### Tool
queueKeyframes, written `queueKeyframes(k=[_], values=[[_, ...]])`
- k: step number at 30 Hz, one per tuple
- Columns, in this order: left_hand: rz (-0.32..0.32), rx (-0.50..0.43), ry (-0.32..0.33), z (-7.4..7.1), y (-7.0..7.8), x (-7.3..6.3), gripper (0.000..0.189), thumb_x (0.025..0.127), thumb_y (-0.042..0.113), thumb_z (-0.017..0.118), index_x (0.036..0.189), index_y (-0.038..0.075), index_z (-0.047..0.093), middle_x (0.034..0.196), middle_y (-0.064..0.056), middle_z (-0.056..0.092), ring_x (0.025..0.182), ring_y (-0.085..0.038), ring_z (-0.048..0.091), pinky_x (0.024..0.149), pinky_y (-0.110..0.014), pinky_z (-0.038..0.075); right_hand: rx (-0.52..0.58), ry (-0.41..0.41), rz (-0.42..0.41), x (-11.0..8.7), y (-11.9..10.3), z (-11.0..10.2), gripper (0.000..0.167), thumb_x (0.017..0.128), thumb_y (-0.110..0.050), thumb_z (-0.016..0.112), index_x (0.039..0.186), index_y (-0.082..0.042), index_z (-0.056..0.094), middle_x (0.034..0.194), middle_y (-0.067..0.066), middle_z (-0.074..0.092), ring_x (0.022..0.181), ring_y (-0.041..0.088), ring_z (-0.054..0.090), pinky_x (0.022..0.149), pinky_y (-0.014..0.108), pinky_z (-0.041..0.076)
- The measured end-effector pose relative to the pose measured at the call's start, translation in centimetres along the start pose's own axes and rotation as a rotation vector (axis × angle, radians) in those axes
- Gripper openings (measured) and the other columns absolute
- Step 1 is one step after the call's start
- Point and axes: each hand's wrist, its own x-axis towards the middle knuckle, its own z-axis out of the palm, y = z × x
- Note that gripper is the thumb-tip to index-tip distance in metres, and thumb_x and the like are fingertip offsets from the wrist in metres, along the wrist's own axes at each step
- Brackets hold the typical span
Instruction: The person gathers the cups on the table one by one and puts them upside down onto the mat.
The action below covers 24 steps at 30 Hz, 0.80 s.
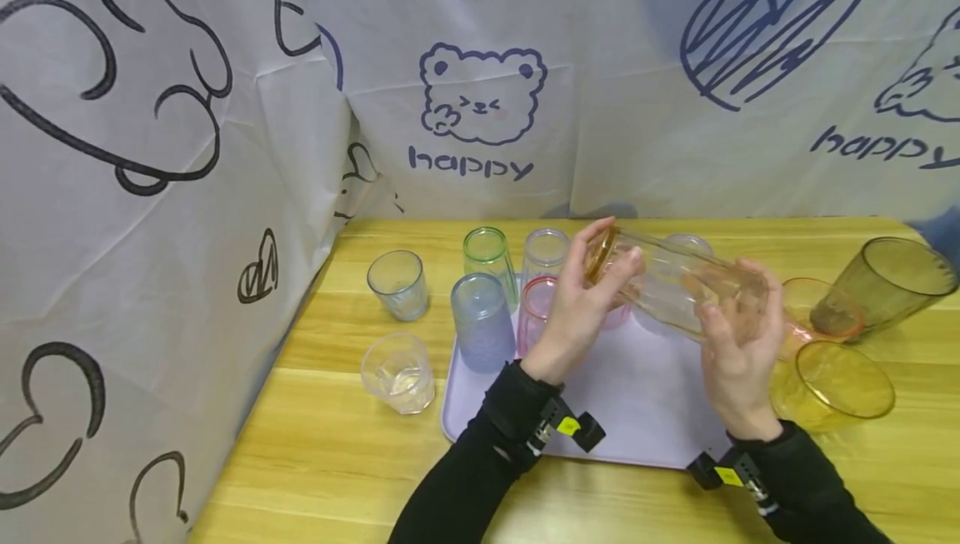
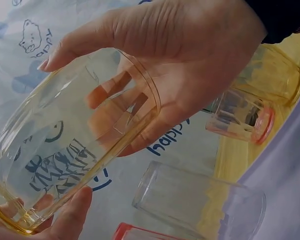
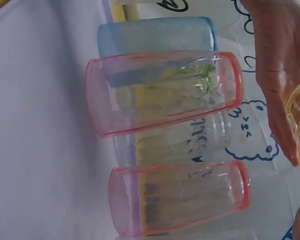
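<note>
Both hands hold a clear, amber-tinted drinking glass (image 1: pixel 667 277) tilted on its side above a lavender tray (image 1: pixel 630 419). My left hand (image 1: pixel 581 311) grips its thick amber base end, thumb on the near side. At the open end, my right hand (image 1: pixel 738 352) holds the glass near the rim. Through the glass wall the right hand's fingers (image 2: pixel 120 112) show in the left wrist view. Upside-down tumblers stand on the tray near the left hand: a blue tumbler (image 1: pixel 482 327) and a red-edged pink tumbler (image 3: pixel 162 95).
Green (image 1: pixel 487 252) and clear tumblers (image 1: pixel 545 251) stand at the tray's back. Left of it sit a bluish glass (image 1: pixel 399 286) and a clear glass (image 1: pixel 405 377). On the right are a yellow glass (image 1: pixel 840 386), an orange-rimmed glass (image 1: pixel 817 311) and a smoky glass (image 1: pixel 892 286). A printed curtain (image 1: pixel 480 186) hangs behind.
</note>
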Motion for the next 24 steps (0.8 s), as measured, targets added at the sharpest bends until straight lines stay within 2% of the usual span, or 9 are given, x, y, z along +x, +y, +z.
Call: queueKeyframes(k=[4,8,11,15,18,20,22,23,24], values=[[0.040,0.019,-0.013,-0.1,-0.1,0.0,0.051,0.101,0.014,0.056,0.149,0.017,0.040,0.157,-0.008,0.043,0.136,-0.029,0.055,0.116,-0.042,0.043,-0.049,-0.039,0.003,-0.1,0.0,-0.5,0.048,0.088,0.017,0.054,0.133,0.008,0.044,0.123,0.018,0.062,0.115,0.027,0.064,0.105,0.036,0.053],[0.105,0.085,-0.020,-0.3,-0.1,0.1,0.051,0.100,0.013,0.059,0.148,0.016,0.042,0.153,-0.010,0.047,0.141,-0.022,0.049,0.117,-0.034,0.042,-0.173,-0.088,0.026,-0.2,-0.2,-1.3,0.049,0.087,0.016,0.057,0.134,0.008,0.046,0.126,0.015,0.063,0.119,0.023,0.063,0.107,0.032,0.052],[0.195,0.214,-0.039,-0.6,0.3,0.0,0.056,0.098,0.015,0.064,0.149,0.017,0.042,0.148,-0.011,0.051,0.137,-0.020,0.053,0.112,-0.029,0.046,-0.268,-0.142,0.052,-0.2,-0.7,-2.0,0.053,0.086,0.015,0.058,0.137,0.007,0.044,0.133,0.012,0.059,0.126,0.020,0.057,0.108,0.026,0.050],[0.344,0.461,-0.043,-0.9,1.0,-0.2,0.062,0.093,0.021,0.070,0.149,0.017,0.043,0.148,-0.009,0.052,0.136,-0.019,0.052,0.112,-0.030,0.045,-0.386,-0.216,0.057,0.1,-1.5,-2.8,0.065,0.083,0.015,0.066,0.142,0.008,0.039,0.139,0.011,0.052,0.134,0.021,0.047,0.115,0.025,0.042],[0.407,0.642,-0.038,-0.9,1.5,-0.4,0.065,0.091,0.028,0.072,0.149,0.017,0.044,0.150,-0.007,0.052,0.137,-0.017,0.050,0.112,-0.032,0.044,-0.631,-0.303,0.002,0.2,-1.9,-3.0,0.075,0.085,-0.011,0.079,0.142,0.013,0.037,0.142,0.007,0.049,0.138,0.020,0.044,0.121,0.027,0.035],[0.427,0.728,-0.049,-0.9,1.8,-0.6,0.067,0.091,0.031,0.073,0.150,0.018,0.044,0.148,-0.007,0.053,0.135,-0.018,0.053,0.109,-0.031,0.047,-0.824,-0.361,-0.045,0.1,-1.9,-2.8,0.087,0.085,-0.035,0.081,0.142,0.014,0.037,0.144,0.003,0.047,0.140,0.015,0.042,0.122,0.026,0.033],[0.445,0.807,-0.062,-0.7,2.0,-0.7,0.069,0.091,0.035,0.073,0.150,0.018,0.044,0.146,-0.007,0.055,0.130,-0.017,0.056,0.103,-0.028,0.050,-0.980,-0.397,-0.076,-0.1,-1.8,-2.5,0.100,0.080,-0.056,0.076,0.143,0.013,0.038,0.144,0.005,0.047,0.140,0.010,0.041,0.123,0.025,0.031],[0.449,0.839,-0.070,-0.7,2.1,-0.7,0.069,0.091,0.036,0.073,0.151,0.018,0.044,0.144,-0.007,0.057,0.126,-0.016,0.058,0.098,-0.024,0.051,-1.026,-0.406,-0.073,-0.3,-1.7,-2.3,0.102,0.080,-0.059,0.075,0.143,0.011,0.039,0.143,0.008,0.047,0.140,0.008,0.040,0.123,0.024,0.031],[0.457,0.869,-0.077,-0.6,2.3,-0.7,0.070,0.090,0.037,0.074,0.150,0.018,0.044,0.142,-0.006,0.058,0.122,-0.016,0.060,0.091,-0.020,0.052,-1.057,-0.411,-0.058,-0.4,-1.6,-2.1,0.100,0.079,-0.054,0.079,0.145,0.008,0.039,0.143,0.011,0.047,0.140,0.009,0.041,0.123,0.023,0.031]])
